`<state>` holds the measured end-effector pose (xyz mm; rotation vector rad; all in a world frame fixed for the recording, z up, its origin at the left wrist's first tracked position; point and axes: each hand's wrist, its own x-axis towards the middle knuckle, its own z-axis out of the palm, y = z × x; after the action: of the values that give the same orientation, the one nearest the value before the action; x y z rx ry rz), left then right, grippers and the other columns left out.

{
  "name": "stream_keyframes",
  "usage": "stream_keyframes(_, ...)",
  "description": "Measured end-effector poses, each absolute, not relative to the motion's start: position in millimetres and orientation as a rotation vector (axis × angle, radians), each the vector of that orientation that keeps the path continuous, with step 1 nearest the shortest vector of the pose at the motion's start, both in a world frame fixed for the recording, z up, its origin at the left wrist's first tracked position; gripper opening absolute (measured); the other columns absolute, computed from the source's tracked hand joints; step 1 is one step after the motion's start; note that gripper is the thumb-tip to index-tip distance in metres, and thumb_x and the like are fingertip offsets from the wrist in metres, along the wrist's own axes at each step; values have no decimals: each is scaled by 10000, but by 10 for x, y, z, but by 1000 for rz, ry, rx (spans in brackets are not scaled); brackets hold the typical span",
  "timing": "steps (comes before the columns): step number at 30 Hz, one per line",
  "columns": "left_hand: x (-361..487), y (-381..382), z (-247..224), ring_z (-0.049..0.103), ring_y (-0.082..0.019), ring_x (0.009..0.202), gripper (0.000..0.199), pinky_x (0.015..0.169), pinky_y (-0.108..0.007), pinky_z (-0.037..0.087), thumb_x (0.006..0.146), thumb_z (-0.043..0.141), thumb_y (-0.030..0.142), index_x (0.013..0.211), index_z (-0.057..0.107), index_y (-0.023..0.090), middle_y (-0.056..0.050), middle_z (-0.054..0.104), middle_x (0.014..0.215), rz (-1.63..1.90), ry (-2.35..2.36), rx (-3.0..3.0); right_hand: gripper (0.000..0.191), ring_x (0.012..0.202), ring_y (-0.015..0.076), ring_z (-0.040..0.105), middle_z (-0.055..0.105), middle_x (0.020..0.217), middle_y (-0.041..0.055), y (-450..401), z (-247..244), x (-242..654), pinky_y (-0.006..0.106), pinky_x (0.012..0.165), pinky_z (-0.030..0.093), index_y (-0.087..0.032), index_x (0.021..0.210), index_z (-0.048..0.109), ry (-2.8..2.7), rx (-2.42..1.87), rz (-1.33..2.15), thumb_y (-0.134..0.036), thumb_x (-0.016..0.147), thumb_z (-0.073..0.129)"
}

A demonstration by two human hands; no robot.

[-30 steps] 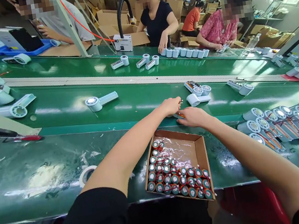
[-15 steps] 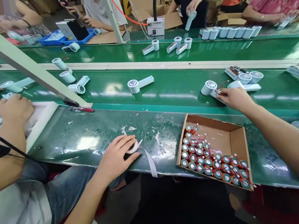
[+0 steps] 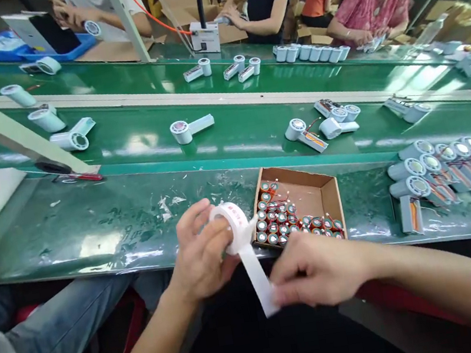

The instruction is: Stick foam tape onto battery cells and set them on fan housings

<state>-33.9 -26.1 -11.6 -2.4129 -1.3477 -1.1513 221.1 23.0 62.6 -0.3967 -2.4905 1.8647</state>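
Tape roll (image 3: 237, 224) up off the counter (image 3: 104, 221) and in my left hand (image 3: 201, 259), where a half-second ago it was down by the surface. My right hand (image 3: 321, 267) has come away from the pale-blue housing (image 3: 297, 128), which now lies on the near part of the green belt (image 3: 133, 127), orange wires showing in its handle. Meaning, as I judge it: both hands are given over to the tape, and the housing is out of my grip.

Left grip: closed round the roll, fingers at its core. Right grip: narrow, thumb and fingers seemingly pinched on the end of the white strip (image 3: 256, 283); blur there, so exact contact is hard to read. The strip slants from the roll toward the near right, past the counter's near edge.

Pose: left forearm rises from the near left, wrist lifted, roll tipped toward me. Right forearm comes in from the right, almost level, knuckles up, hand just nearer than the carton (image 3: 334, 202) of wired cells (image 3: 273, 239). Hands near each other, the strip between them
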Motion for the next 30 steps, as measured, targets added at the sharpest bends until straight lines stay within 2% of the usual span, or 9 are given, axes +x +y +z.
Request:
stream_keyframes(4,-584,-190,-191,429,-362,1410,191,1127,-580,451,924,609,133,1106,641,182,-136,688,1180,-982,-1498,-2260,306,596,106,567,696,711,-14,213,600,2459,251,550,325,-205,838,740,-2807,-70,1659,-441,1013,654)
stream_keyframes(8,-527,-307,-158,464,-368,1360,155,1117,-567,444,942,575,127,1073,648,164,-126,714,1090,-1004,-1515,-2339,378,608,121,578,687,711,-17,516,666,2521,241,574,371,-208,974,756,-2684,-742,1455,-579,897,766)
stream_keyframes(11,-304,-365,-65,581,-313,1169,159,1039,-491,508,931,616,117,1086,634,144,-125,712,1058,-1080,-1420,-2375,497,610,122,601,707,746,-14,606,653,2386,218,571,421,-204,1154,740,-2382,-944,1722,-607,866,786)
stream_keyframes(15,-134,-339,-5,624,-262,1029,230,960,-422,541,934,639,127,1163,621,140,-117,710,1068,-1150,-1416,-2412,459,499,90,518,652,637,-20,376,520,2219,199,467,370,-163,873,730,-2227,-838,2111,-614,946,681)
stream_keyframes(19,-203,-364,-66,647,-236,1048,240,952,-376,547,969,615,126,1207,617,157,-102,720,1119,-1188,-1497,-2451,391,506,80,541,625,592,-32,233,503,2324,194,493,359,-163,835,737,-2426,-596,2066,-486,1020,621)
stream_keyframes(22,-261,-436,-121,648,-220,1073,198,965,-367,546,988,591,113,1168,645,177,-87,717,1122,-1173,-1580,-2434,325,554,97,578,669,652,-26,458,547,2517,217,551,393,-185,873,771,-2640,-501,1782,-485,974,695)
stream_keyframes(24,-249,-468,-136,641,-225,1103,203,979,-379,544,984,586,94,1154,657,181,-88,709,1128,-1188,-1603,-2419,295,624,129,608,708,731,-10,741,498,2611,244,606,420,-208,948,777,-2591,-831,1302,-494,961,708)
stream_keyframes(27,-146,-460,-120,632,-234,1116,234,995,-400,540,970,589,65,1163,658,178,-96,704,1141,-1212,-1580,-2461,179,814,196,681,761,931,45,1164,261,2598,288,728,470,-207,1053,739,-2456,-1264,707,-355,962,699)
stream_keyframes(30,-20,-416,-79,632,-231,1068,229,973,-403,546,958,581,41,1127,659,174,-92,706,1115,-1228,-1499,-2554,296,971,244,702,763,1078,81,1395,5,2479,307,820,487,-200,1165,699,-2599,-1225,690,-232,880,771)
